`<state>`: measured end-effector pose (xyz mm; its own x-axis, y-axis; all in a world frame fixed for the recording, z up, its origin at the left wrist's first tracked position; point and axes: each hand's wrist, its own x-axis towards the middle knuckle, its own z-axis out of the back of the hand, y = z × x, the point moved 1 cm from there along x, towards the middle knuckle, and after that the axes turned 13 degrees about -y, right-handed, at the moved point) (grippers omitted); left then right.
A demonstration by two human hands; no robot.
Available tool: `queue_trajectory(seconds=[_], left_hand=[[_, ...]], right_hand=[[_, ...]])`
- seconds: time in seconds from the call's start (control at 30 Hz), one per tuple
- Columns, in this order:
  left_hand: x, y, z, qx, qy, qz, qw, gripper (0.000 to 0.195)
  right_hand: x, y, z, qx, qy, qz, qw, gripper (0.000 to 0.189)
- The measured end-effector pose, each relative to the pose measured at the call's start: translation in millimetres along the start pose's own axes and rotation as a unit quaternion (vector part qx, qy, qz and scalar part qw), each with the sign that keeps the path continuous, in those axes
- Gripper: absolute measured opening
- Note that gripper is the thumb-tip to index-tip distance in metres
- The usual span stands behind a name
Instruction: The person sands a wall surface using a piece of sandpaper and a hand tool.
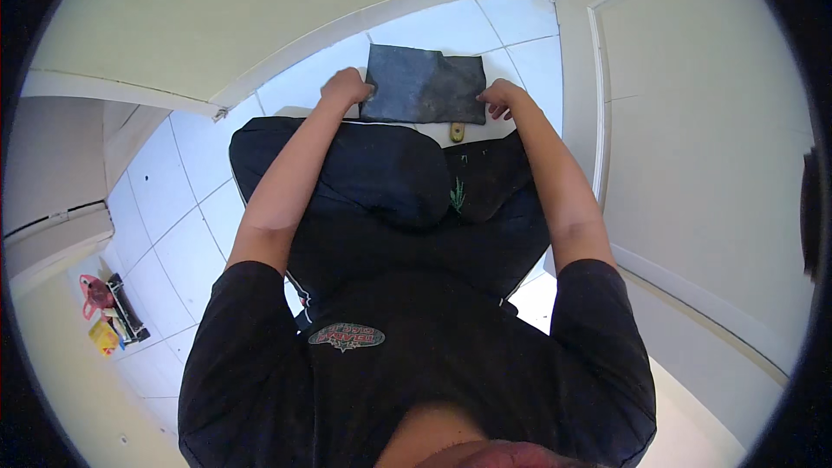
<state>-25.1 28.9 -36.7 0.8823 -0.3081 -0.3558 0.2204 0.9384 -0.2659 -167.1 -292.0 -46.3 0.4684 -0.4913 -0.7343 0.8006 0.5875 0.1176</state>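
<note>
A dark grey cloth or sandpaper-like sheet (422, 84) with a stepped upper edge lies flat before my knees on the white tiled floor. At its left edge my left hand (349, 86) pinches the sheet between thumb and fingers. My right hand (502, 97) is at the opposite edge, its thumb and forefinger at the border and the other fingers curled. From under the sheet's near edge sticks out a greenish-yellow handle end (457, 132) with a hole; the rest of that tool is hidden.
A pale wall with a white skirting (312, 36) curves beyond the sheet. A white panelled door (689, 143) stands close on the right. On the floor at the far left are a black tray-like object (128, 309), a red plastic bag (96, 292) and a yellow packet (103, 337).
</note>
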Motion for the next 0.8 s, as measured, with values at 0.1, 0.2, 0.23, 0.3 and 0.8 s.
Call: queue_trajectory(seconds=[0.1,0.2,0.23,0.3,0.8], left_hand=[[-4.5,5.7,-2.6,-0.009,0.061,0.027,0.998,0.052],[-16.2,-2.2,-2.5,0.025,0.039,0.033,0.998,0.054],[-19.3,-4.6,-2.0,0.024,0.045,0.040,0.998,0.055],[-25.5,-7.8,-4.7,0.027,0.040,0.014,0.999,0.055],[7.9,13.1,-19.8,-0.088,0.034,-0.015,0.995,0.029]], right_hand=[[4.4,10.1,-5.3,-0.028,0.012,0.031,0.999,0.039],[15.2,2.0,-8.6,-0.034,0.023,0.028,0.999,0.033],[18.4,-1.5,-10.9,-0.032,0.022,0.029,0.999,0.033],[22.7,-7.6,-15.5,0.000,0.038,0.006,0.999,0.033],[-6.2,0.8,11.5,0.250,-0.028,0.043,0.967,0.020]])
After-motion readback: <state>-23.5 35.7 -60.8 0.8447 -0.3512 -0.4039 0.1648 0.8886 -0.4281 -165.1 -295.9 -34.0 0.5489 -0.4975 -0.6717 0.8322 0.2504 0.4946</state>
